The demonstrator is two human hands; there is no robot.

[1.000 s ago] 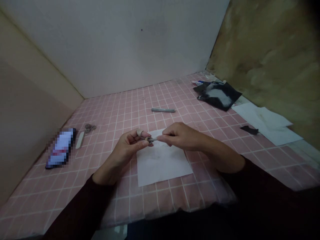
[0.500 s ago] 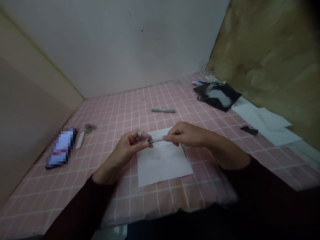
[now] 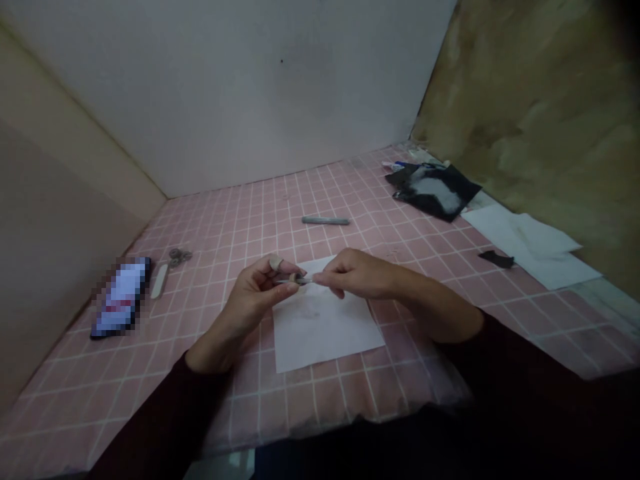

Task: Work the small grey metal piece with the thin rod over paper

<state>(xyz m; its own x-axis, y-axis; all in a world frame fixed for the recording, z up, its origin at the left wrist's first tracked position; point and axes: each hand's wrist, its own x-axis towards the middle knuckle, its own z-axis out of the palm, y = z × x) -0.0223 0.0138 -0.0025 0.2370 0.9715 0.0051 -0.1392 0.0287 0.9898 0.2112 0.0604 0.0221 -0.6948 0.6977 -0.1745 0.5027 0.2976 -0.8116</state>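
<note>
Between thumb and fingers, my left hand (image 3: 257, 283) pinches a small ring-like piece (image 3: 299, 277); a tan wrap circles one of its fingers. A thin grey stick (image 3: 306, 281) passes through the piece, and its tip shows on the left side, between the left fingers. My right hand (image 3: 355, 272) is closed on the right end of the stick. Both hands are above a white paper sheet (image 3: 325, 327) with faint grey smudges.
A grey rod (image 3: 325, 221) lies behind the hands. At the left are a phone (image 3: 121, 297), a white flat strip (image 3: 159, 281) and small rings (image 3: 179, 256). Black sandpaper-like sheets (image 3: 457, 190), white papers (image 3: 540, 257) and a dark scrap (image 3: 496, 259) lie at right.
My right hand has moved left, closer to my left hand. The stick now sticks out on the left side of the small piece, with less of it showing between the hands.
</note>
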